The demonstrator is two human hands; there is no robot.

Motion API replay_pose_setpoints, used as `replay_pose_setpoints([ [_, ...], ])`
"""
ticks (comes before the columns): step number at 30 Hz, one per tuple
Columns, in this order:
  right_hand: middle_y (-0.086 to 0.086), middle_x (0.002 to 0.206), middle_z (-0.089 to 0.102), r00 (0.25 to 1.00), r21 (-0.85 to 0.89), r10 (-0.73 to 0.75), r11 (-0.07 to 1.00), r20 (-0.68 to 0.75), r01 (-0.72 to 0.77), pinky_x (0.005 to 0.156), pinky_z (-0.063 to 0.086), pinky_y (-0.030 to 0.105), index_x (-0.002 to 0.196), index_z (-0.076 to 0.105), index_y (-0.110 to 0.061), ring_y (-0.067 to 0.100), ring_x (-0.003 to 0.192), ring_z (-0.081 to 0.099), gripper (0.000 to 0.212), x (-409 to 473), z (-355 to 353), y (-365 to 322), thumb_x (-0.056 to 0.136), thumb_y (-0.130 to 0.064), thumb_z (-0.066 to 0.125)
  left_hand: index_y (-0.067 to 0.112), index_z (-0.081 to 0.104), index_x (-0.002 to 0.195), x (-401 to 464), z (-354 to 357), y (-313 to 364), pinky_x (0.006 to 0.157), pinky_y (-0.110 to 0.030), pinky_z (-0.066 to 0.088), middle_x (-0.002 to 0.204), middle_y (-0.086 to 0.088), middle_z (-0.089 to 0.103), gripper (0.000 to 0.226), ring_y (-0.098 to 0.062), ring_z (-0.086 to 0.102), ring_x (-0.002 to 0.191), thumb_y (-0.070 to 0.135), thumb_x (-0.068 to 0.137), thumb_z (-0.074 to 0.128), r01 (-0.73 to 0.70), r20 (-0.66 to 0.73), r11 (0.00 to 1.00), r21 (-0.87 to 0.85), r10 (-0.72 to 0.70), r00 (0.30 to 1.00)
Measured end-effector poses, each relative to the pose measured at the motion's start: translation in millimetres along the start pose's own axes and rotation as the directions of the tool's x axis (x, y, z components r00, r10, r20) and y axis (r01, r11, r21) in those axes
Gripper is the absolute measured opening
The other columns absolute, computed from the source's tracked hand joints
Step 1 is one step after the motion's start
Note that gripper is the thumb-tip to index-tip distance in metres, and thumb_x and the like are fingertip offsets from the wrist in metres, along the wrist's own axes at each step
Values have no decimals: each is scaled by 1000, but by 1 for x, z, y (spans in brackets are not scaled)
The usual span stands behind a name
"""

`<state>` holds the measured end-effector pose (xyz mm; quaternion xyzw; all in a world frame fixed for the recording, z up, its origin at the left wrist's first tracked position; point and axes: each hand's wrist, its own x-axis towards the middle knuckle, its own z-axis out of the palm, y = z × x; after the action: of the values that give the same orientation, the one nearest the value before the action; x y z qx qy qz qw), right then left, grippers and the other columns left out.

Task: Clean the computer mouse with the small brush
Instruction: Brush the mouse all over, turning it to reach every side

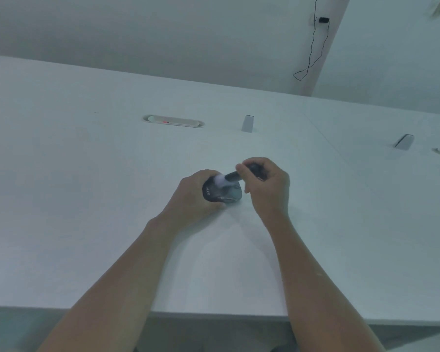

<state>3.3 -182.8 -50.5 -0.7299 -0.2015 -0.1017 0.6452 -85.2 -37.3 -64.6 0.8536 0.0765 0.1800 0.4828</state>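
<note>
White tabletop (pixel 87 199) fills the view, pale wall behind it, and right in the middle of the surface, well back from the near edge, sits the computer mouse (pixel 222 193), dark and tipped up on its side. Left hand (pixel 193 196) has it gripped, fingers curled over the far side and thumb tucked beneath the near side, so it is clamped firmly against the tabletop. Coming in from the right, the small brush (pixel 230 177) lies nearly level, its white bristles pressed onto the upper face of the mouse, its dark handle running back into the right hand (pixel 267 184). Those fingers are closed tight around the handle, thumb and forefinger pinching it near the bristle end. Both bare forearms reach in over the near edge of the tabletop. Further out, toward the far edge, an oval cable slot (pixel 173 121) is set into the surface, with a small grey bracket (pixel 247 123) just right of it and a second bracket (pixel 404 141) near the right edge. Up on the wall, a black cable (pixel 313 47) hangs in a loop from a small dark device (pixel 323 20).
</note>
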Motion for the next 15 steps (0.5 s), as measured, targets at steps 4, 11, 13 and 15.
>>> replay_pose_setpoints([
  [4, -10, 70, 74, 999, -156, -42, 987, 12, 43, 65, 46, 10, 84, 75, -9, -4, 64, 66, 4, 1, -1, 7, 86, -8, 78, 43, 64, 97, -1, -2, -2, 75, -14, 50, 98, 16, 71, 39, 6, 64, 86, 41, 60, 76, -18, 1, 1000, 0, 18, 1000],
  [11, 0, 73, 77, 998, -153, -52, 987, -28, 47, 68, 44, 5, 85, 71, -8, -8, 67, 68, 6, -5, 1, 5, 88, -4, 74, 32, 68, 98, -2, 0, 3, 81, -31, 54, 99, 5, 72, 48, -10, 66, 88, 53, 54, 67, -24, -15, 1000, -5, 24, 1000],
  [13, 3, 75, 78, 998, -116, -66, 991, 7, 66, 70, 48, 10, 85, 71, -9, -2, 71, 72, 7, -7, 4, 3, 89, -4, 74, 34, 68, 94, -2, 0, 4, 77, -30, 52, 96, 6, 72, 40, -2, 64, 82, 49, 57, 69, -18, -12, 1000, -12, 18, 1000],
  [15, 6, 76, 79, 995, -43, -54, 997, 87, 58, 73, 55, 19, 86, 71, -7, 9, 76, 76, 6, -8, 4, 0, 89, -4, 75, 44, 62, 89, -3, -2, 5, 73, -16, 49, 91, 15, 69, 34, 7, 61, 78, 46, 55, 71, -18, -5, 999, -31, 18, 1000],
])
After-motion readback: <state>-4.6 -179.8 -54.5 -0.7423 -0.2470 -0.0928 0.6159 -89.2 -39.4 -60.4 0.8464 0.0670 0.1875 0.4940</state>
